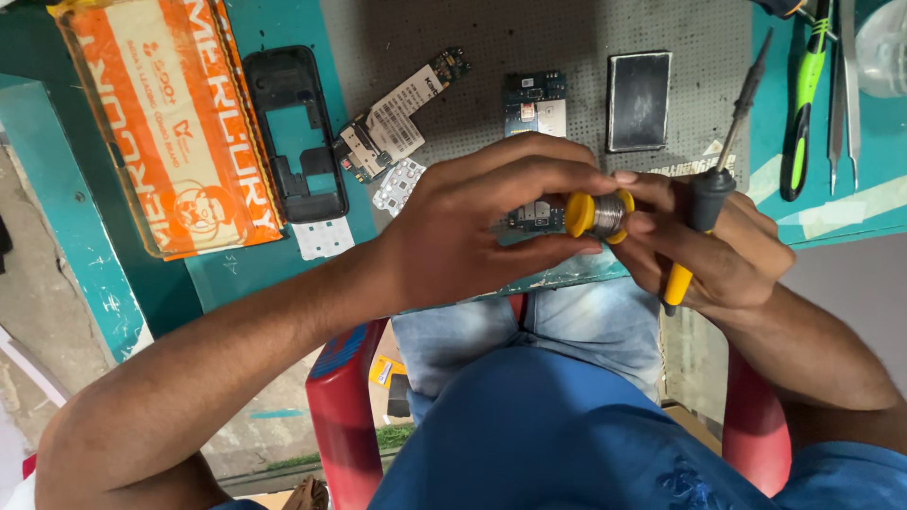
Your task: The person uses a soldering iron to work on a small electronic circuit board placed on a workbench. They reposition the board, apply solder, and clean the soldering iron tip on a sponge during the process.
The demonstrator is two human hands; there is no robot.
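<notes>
Both hands meet above the table edge: left hand (472,227) pinches the yellow solder spool (601,214), axis lying left-right, while right hand (718,255) clamps the soldering iron (710,194), tip pointing away.

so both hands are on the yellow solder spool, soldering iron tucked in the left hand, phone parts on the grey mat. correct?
Not quite: the soldering iron is tucked in the right hand, not the left. The head view shows its yellow handle running through that palm. The left hand grips only the yellow solder spool, which the right fingers also touch. Phone circuit boards do lie on the grey mat.
</notes>
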